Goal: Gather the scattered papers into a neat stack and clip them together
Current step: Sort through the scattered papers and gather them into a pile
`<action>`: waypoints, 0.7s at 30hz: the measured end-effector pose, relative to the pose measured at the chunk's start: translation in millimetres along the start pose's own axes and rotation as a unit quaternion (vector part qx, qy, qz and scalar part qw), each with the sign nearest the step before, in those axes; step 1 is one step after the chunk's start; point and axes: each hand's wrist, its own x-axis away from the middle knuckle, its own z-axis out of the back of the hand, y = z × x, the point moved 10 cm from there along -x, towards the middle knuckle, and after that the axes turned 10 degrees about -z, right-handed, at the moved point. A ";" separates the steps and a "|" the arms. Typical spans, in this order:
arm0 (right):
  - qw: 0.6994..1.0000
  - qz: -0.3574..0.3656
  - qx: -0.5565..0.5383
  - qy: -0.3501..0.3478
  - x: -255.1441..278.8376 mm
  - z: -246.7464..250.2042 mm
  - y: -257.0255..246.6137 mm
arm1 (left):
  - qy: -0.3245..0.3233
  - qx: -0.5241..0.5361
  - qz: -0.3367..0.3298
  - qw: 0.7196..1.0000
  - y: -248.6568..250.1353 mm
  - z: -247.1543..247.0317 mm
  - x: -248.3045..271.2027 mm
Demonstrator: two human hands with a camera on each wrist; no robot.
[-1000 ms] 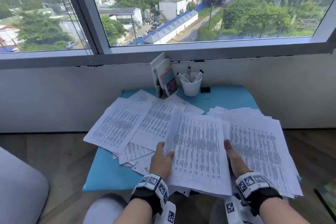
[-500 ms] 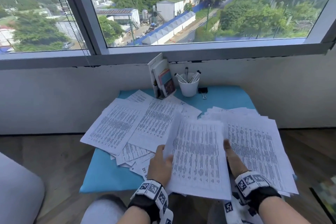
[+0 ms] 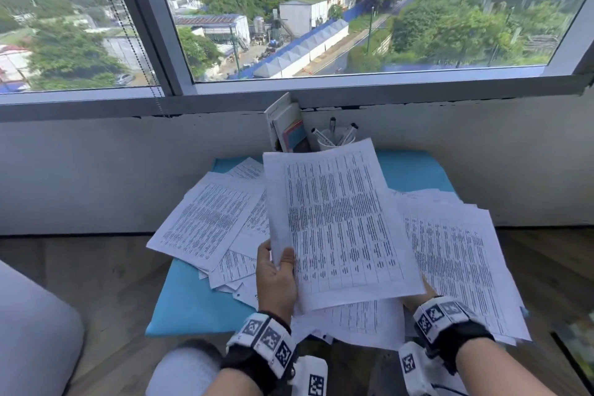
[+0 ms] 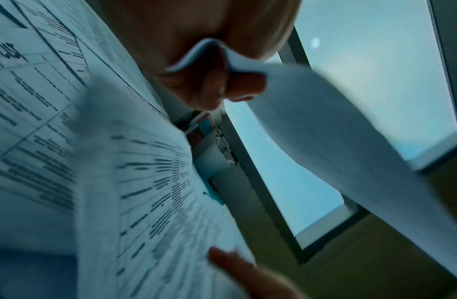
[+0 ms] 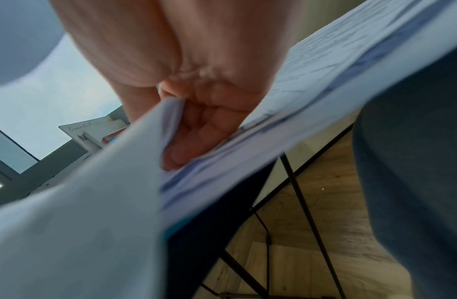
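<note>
I hold one printed sheet [image 3: 337,219] up off the table, tilted toward me. My left hand [image 3: 276,255] pinches its lower left edge between thumb and fingers; the left wrist view shows that pinch [image 4: 222,66] on the curled sheet [image 4: 324,141]. My right hand [image 3: 418,297] is mostly hidden under the sheet's lower right corner. In the right wrist view its curled fingers [image 5: 191,139] grip the sheet's edge [image 5: 81,202] just above the pile. Scattered printed papers lie left [image 3: 209,222] and right [image 3: 456,260] on the blue table [image 3: 199,302]. The lifted sheet hides the binder clip.
A white cup with markers [image 3: 334,138] and upright booklets [image 3: 289,128] stand at the table's back edge against the white wall under the window. A grey cushion [image 3: 32,331] sits at the left on the wooden floor. Black table legs [image 5: 306,212] show below.
The sheet that lay flat under both hands has been lifted and tipped up, now covering the cup's base and the clip. My right hand has slid under its corner.
</note>
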 end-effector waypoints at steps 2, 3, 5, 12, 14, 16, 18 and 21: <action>0.997 0.036 -0.060 -0.011 4.7 0.1 -11.0 | -0.040 -0.145 -0.005 0.989 -12.2 -1.5 -1.2; 0.994 0.016 -0.104 -0.030 8.8 -2.5 -10.3 | -0.075 -0.222 -0.001 0.972 -23.0 -3.2 -1.1; 0.978 -0.017 -0.200 -0.061 1.6 -6.2 -0.9 | -0.146 -0.327 0.027 0.933 -48.2 -4.1 1.5; 0.995 0.062 -0.073 -0.031 -1.5 -3.4 -17.6 | -0.199 -0.338 0.067 0.917 -72.9 0.0 3.0; 0.989 0.083 -0.115 -0.027 -0.3 14.1 -27.6 | -0.181 -0.350 0.037 0.919 -67.9 4.0 -2.8; 0.987 0.087 -0.138 -0.003 -4.2 45.8 -32.4 | -0.179 -0.433 -0.011 0.884 -64.9 11.2 -8.1; 0.987 0.077 -0.137 0.037 -6.7 84.2 -31.5 | -0.213 -0.517 -0.032 0.828 -69.4 13.8 -7.5; 0.989 0.010 -0.054 0.137 -9.1 137.8 -10.1 | -0.279 -0.580 -0.052 0.763 -77.2 6.9 -0.3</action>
